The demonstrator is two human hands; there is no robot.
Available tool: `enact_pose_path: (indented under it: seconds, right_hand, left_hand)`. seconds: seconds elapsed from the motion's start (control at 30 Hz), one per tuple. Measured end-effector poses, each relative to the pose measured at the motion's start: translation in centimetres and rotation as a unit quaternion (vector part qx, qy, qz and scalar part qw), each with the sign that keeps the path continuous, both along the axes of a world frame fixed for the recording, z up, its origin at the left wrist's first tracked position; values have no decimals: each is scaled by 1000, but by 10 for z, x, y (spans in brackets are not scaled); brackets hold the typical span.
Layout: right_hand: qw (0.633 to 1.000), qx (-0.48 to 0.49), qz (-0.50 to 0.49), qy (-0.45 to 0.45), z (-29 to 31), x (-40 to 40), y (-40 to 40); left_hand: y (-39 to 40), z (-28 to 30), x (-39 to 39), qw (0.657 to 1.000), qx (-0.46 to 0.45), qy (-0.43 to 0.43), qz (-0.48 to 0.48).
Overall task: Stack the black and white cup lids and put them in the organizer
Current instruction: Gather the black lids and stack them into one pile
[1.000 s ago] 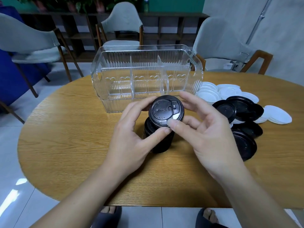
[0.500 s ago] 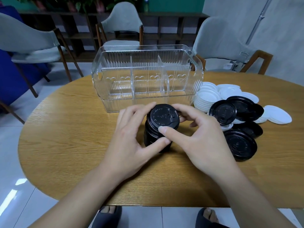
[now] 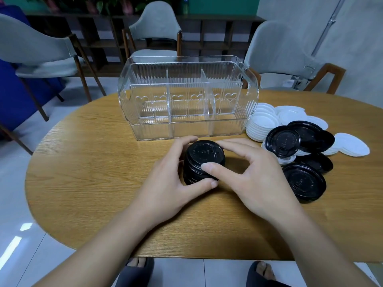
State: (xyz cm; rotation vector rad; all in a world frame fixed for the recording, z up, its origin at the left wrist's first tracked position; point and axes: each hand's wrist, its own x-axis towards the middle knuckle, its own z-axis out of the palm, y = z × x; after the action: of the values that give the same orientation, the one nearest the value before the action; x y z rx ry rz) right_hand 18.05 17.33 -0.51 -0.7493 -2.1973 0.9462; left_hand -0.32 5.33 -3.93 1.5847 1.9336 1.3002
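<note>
Both hands, left hand (image 3: 165, 183) and right hand (image 3: 257, 177), fingers curled, grip the stack of glossy ridged black cup lids (image 3: 202, 162), 6 o'clock of the clear organizer (image 3: 186, 100).

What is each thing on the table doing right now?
Stack of black lids: upright on the table, held from both sides.
Left hand: wrapped around the stack.
Right hand: gripping the stack, thumb on the top lid.
Clear box: open, nothing inside.
Loose black lids: lying flat, not stacked.
White lids: some piled, some scattered.
</note>
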Motion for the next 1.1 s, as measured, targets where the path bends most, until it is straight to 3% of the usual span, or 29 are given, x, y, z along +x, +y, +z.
enact_pose_path:
  seconds: [0.3,0.5,0.93,1.1]
  right_hand:
    - [999,44,13,-20,-2,0,3]
    - [998,-1,55,-13,-2,-6,-2]
    - [1000,-11,10,6,-6,-5,-6]
    - [997,-52,56,-11,-7,4,6]
  left_hand:
    - [4,-3,-3,1000,-18,-24,5]
    - [4,0,-3,999,-24,-31,-6]
    - [6,1,5,999,-20,-18,21]
    - [12,6,5,999,-38,-17,3]
